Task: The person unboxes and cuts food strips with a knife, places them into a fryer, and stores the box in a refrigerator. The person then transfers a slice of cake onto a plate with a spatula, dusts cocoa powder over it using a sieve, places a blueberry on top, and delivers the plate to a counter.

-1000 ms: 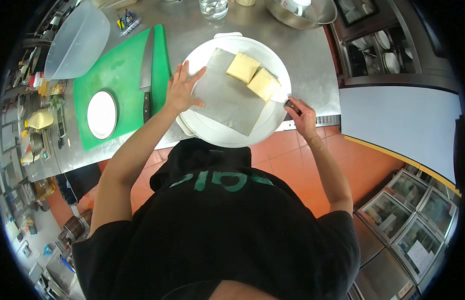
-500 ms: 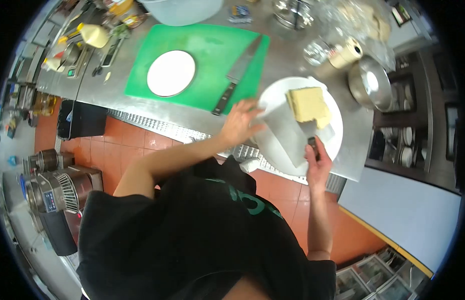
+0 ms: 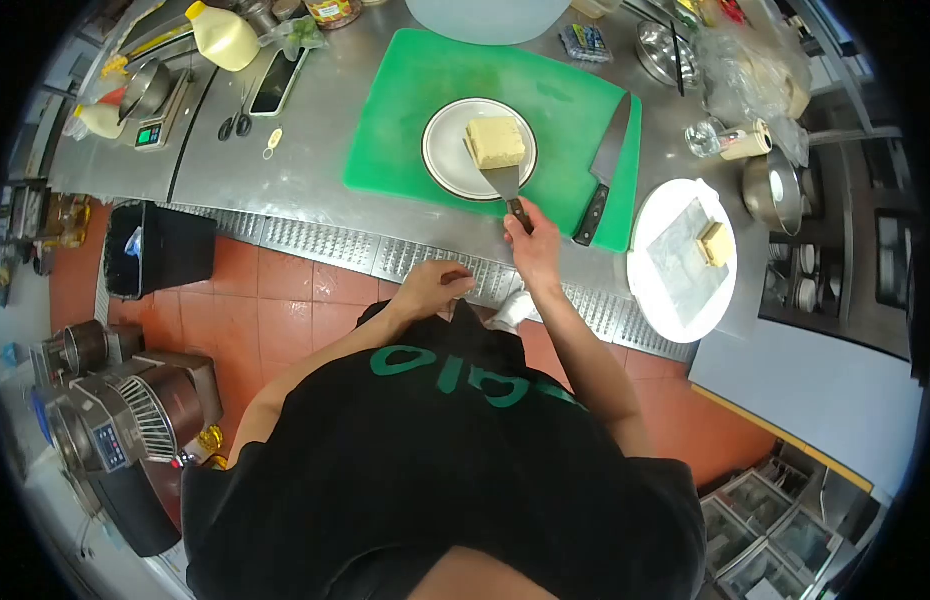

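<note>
My right hand [image 3: 535, 243] grips the dark handle of a metal spatula [image 3: 503, 183]. The blade reaches under the near edge of a pale yellow, cake-like square block [image 3: 496, 142]. That block sits over a white plate [image 3: 447, 170] with a dark rim, which lies on the green cutting board [image 3: 395, 120]. My left hand [image 3: 432, 288] is held before my apron at the counter's front edge, its fingers curled in with nothing visible in them. To the right, a smaller yellow piece [image 3: 715, 244] rests on paper [image 3: 680, 265] on a large white round board [image 3: 642, 262].
A large knife [image 3: 607, 160] lies on the board's right side. Beyond the board stands a pale tub [image 3: 485, 18]. A phone [image 3: 279, 82], scissors [image 3: 237, 122] and a scale [image 3: 153, 132] are on the left. A metal bowl [image 3: 770, 192] and a can [image 3: 747, 140] are at the right.
My right hand has carried the yellow block on the spatula leftward from the round board to the plate. My left hand has left the paper and drawn back towards my body. The view has shifted.
</note>
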Demonstrator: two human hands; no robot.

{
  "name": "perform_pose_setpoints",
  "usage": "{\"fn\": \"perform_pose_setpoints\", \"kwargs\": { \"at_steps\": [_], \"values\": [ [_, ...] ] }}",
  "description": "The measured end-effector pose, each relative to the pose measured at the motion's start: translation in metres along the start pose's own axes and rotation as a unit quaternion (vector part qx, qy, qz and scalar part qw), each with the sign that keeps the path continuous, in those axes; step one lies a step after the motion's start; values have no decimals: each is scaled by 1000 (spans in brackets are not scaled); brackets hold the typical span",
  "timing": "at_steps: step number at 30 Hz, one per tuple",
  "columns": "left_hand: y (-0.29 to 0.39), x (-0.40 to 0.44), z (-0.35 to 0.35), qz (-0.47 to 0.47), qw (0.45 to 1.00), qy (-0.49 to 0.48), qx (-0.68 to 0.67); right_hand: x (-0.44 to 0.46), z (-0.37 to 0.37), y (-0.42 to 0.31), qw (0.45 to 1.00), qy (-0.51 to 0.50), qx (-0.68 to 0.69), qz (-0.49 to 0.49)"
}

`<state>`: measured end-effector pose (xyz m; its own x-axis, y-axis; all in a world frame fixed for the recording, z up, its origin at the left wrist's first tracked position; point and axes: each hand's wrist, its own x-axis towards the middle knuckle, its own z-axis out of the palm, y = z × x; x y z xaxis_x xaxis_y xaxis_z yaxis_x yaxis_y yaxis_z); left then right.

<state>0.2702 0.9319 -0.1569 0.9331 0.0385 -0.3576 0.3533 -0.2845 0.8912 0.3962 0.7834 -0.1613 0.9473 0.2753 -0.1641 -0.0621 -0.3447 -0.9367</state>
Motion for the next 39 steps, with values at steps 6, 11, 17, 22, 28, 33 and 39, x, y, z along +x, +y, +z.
{"fn": "perform_pose_setpoints", "kwargs": {
  "at_steps": [6, 11, 17, 22, 28, 33, 39],
  "values": [
    [-19, -8, -14, -4, 1000, -10, -21, 0, 18, -1, 996, 22, -82, 28],
    [-35, -5, -10, -25, 997, -29, -73, 8, 31, 12, 996, 46, -72, 13],
    [-36, 1, 0, -94, 977, -31, -186, -9, 17, -12, 998, -24, -58, 18],
    [-12, 29, 2, -134, 866, -53, -480, 23, -93, 4, 924, 184, -324, -89],
    [31, 62, 25, -131, 789, -34, -599, 82, -115, 24, 896, 125, -420, 71],
    [10, 62, 12, -140, 842, 33, -520, 54, -152, 38, 991, 37, -3, 126],
    [4, 58, 7, -141, 858, 51, -491, -28, -162, -40, 976, -88, -161, -117]
  ]
}}
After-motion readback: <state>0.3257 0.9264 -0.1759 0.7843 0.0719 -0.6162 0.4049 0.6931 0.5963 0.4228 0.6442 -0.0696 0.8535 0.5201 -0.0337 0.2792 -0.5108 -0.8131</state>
